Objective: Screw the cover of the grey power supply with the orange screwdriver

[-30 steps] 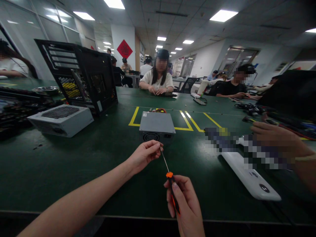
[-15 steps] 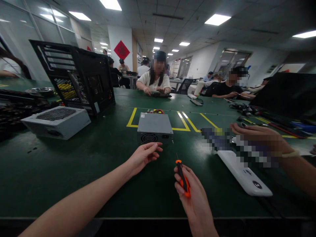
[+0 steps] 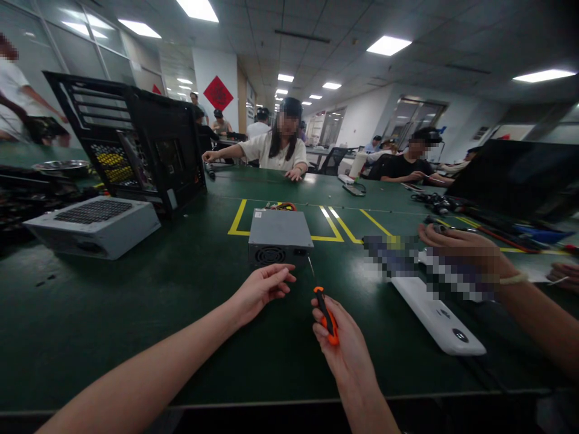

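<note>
Orange-handled screwdriver (image 3: 325, 310) near the worktop's (image 3: 136, 313) front edge, gripped in the right hand (image 3: 344, 343), fingers wrapped round its handle, shaft tip just short of the grey power supply (image 3: 279, 236), left hand (image 3: 262, 288) beside it, fingers loosely curled, holding nothing, co-worker's hand (image 3: 456, 250) toward the right edge, white device (image 3: 436, 313) lying nearby.
</note>
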